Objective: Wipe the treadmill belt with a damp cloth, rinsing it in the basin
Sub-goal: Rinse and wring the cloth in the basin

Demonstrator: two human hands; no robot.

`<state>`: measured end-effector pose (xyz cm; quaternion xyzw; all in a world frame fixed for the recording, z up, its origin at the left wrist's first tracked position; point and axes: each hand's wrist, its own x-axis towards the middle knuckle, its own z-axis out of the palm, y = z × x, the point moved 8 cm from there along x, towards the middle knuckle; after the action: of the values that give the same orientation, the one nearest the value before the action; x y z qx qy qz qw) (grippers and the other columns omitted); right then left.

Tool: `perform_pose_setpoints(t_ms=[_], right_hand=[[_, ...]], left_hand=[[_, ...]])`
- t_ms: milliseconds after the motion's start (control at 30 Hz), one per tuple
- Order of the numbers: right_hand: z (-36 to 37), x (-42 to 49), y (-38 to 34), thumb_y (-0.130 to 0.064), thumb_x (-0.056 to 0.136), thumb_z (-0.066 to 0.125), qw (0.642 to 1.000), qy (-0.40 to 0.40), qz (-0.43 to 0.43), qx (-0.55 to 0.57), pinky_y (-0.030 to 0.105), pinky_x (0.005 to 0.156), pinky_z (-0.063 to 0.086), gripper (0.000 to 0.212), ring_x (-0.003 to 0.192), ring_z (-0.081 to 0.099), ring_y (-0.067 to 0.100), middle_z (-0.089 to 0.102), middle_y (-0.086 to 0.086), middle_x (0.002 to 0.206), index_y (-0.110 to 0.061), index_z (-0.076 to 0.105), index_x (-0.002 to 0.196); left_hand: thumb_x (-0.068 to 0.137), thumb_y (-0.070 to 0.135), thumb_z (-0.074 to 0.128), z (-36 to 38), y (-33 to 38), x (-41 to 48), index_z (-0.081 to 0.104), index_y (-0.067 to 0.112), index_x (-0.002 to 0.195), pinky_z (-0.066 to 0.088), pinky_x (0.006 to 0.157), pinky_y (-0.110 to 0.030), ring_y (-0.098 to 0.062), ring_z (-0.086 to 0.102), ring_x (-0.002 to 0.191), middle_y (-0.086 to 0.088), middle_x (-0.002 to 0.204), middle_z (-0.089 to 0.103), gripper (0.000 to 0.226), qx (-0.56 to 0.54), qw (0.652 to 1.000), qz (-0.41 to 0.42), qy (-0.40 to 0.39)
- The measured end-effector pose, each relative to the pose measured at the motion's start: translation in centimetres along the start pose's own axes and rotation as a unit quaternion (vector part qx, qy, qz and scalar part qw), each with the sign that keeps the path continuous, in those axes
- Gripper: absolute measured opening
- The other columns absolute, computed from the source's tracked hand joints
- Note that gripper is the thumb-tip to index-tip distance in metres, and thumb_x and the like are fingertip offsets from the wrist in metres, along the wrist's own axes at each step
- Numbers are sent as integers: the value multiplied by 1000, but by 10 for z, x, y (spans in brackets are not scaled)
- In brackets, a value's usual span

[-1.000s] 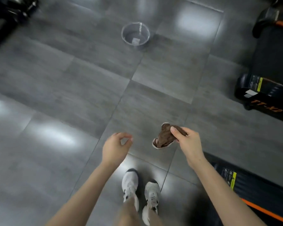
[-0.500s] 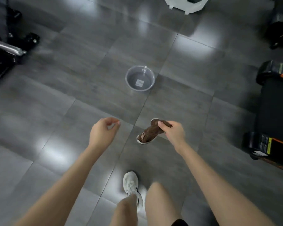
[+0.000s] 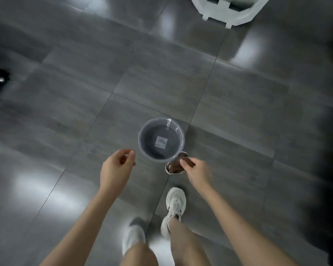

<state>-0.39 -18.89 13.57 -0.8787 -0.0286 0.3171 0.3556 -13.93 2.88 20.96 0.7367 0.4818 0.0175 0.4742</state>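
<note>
Now, right hand (image 3: 197,172) fingers pinching bunched brown cloth (image 3: 175,166) (long axis slanting toward basin (image 3: 142,129)); left hand (image 3: 115,166) loosely curled, empty

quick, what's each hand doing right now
Left hand: open, loosely curled, holding nothing.
Right hand: gripping the brown cloth.

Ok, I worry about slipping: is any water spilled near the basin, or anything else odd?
Nothing stands out. The basin sits upright on the floor, no puddle visible around it; the bright patches look like light reflections. The right hand grips the bunched cloth; the left hand holds nothing.
</note>
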Motion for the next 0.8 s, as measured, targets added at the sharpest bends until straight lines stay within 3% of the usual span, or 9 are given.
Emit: perform_pose_setpoints(t_ms=[133,233,333,400,533,600,700,800], right_hand=[[48,108,14,-35,89,62,999,-22,-19,-13,35,75,48,22,86,64,19,72,0,90,-18,72,99],[91,172,34,-38,88,61,996,-84,-20,7,39,85,50,27,95,64,17,72,-3,99,-20,71,107],[127,235,70,-38,92,55,987,-68,-41,-143,36,97,45,40,120,52,19,54,-2,134,-23,56,129],[154,277,95,-32,95,51,972,-44,-52,-225,36,102,40,46,131,41,23,40,3,146,-19,45,138],[194,326,128,-26,99,45,973,-19,-52,-226,34,90,42,39,117,52,25,53,8,131,-11,48,134],[208,344,139,-30,98,46,972,21,-69,-225,36,89,43,41,114,54,28,52,9,131,-14,47,136],[232,363,148,-37,92,56,966,48,-75,-243,42,78,51,42,104,57,34,56,11,125,-20,55,130],[254,374,145,-39,60,83,922,59,-150,-351,37,49,49,48,76,62,33,64,11,96,-20,70,102]], left_hand=[[94,28,54,58,-27,106,66,23,93,50,75,-35,-15,63,72,7,70,66,13,8,1000,0,-7],[93,27,53,103,-54,170,66,25,92,51,76,-36,-16,64,75,7,71,67,13,8,1000,-6,-23],[92,26,54,152,-86,231,67,23,96,52,79,-38,-20,65,83,4,80,69,14,18,999,-5,-40],[93,25,52,190,-112,272,65,22,105,50,77,-34,-19,63,86,5,87,66,18,29,998,-6,-56],[97,21,46,241,-147,319,60,20,122,39,69,-19,-2,53,76,10,97,58,28,66,994,0,-84],[97,21,45,267,-164,334,57,21,127,39,69,-17,-6,56,81,7,106,61,32,97,988,16,-117],[98,26,43,302,-192,352,49,23,135,43,83,-27,-19,59,96,-8,121,60,38,151,975,26,-163],[100,27,39,324,-214,361,38,20,143,36,103,-33,-26,47,124,-13,138,48,44,166,968,-10,-188]])
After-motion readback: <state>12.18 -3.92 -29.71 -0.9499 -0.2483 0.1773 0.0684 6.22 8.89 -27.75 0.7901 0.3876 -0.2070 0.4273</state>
